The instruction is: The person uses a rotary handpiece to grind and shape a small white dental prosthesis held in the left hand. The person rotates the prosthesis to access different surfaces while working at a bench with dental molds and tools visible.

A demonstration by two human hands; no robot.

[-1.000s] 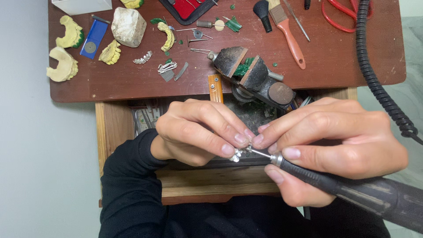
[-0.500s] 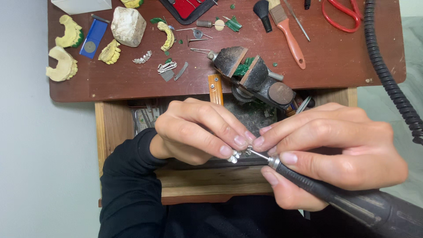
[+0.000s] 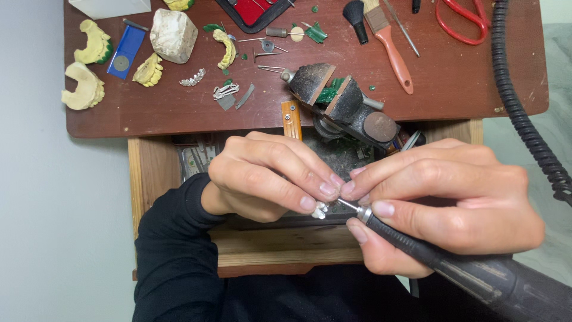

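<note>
My left hand [image 3: 268, 176] pinches a small silvery metal dental piece [image 3: 320, 210] between its fingertips, over an open wooden drawer. My right hand [image 3: 447, 203] grips a dark rotary handpiece [image 3: 453, 268] like a pen. The handpiece's thin metal bit touches the silvery piece. The fingertips of both hands meet around the piece, which is mostly hidden by them.
A small black bench vise [image 3: 342, 104] sits at the edge of the dark red-brown table [image 3: 447, 95]. Yellow plaster jaw casts [image 3: 89, 65], a white stone block [image 3: 173, 34], an orange-handled brush [image 3: 390, 45], red scissors [image 3: 465, 18] and a black ribbed hose [image 3: 518, 113] lie about.
Both hands stay together on the piece; the right hand and handpiece have shifted slightly. The view has moved a little.
</note>
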